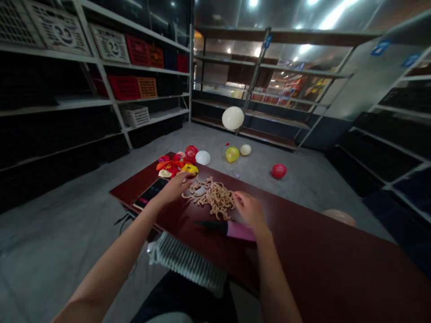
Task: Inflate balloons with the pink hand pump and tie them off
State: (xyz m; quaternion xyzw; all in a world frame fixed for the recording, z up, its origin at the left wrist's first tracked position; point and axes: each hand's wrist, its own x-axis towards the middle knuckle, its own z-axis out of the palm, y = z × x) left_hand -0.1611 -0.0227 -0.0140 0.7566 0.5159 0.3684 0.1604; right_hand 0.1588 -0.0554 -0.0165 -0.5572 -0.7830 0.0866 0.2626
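Curly tan pieces point(218, 198) lie heaped toward the bench point(310, 237) far edge, between left hand point(177, 186) and right hand point(248, 207); whether pinching, one cannot tell. Crates point(124, 87) hide their contents.

Grey floor point(50, 233) stretches across the middle — white-framed shelving point(114, 101) with plastic crates point(123, 87) at upper left, metal racking point(255, 78) at upper centre, darker shelves point(402, 112) at right — lights point(336, 13) along the top.

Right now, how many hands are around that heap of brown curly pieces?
2: the left hand, between the phone and the heap; the right hand, at the heap's right edge. No others show.
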